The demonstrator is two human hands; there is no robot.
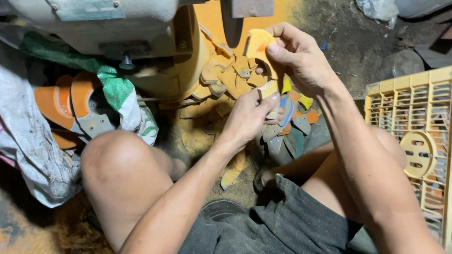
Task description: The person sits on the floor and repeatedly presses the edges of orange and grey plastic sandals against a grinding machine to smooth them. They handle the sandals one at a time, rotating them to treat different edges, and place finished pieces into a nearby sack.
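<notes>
Fingers of the right hand (301, 54) pinch a yellow sole piece (257, 41) near the grinding machine (104, 14); the left hand (248, 119) apparently grasps another piece. Best held firmly, fingertips back.

Grimy workshop: grinding machine (104, 14), dust-caked floor (5, 234)

Two hands (248, 119) (299, 54); one yellow crate (404, 97); one sack (8, 125); one machine (122, 15).
</notes>
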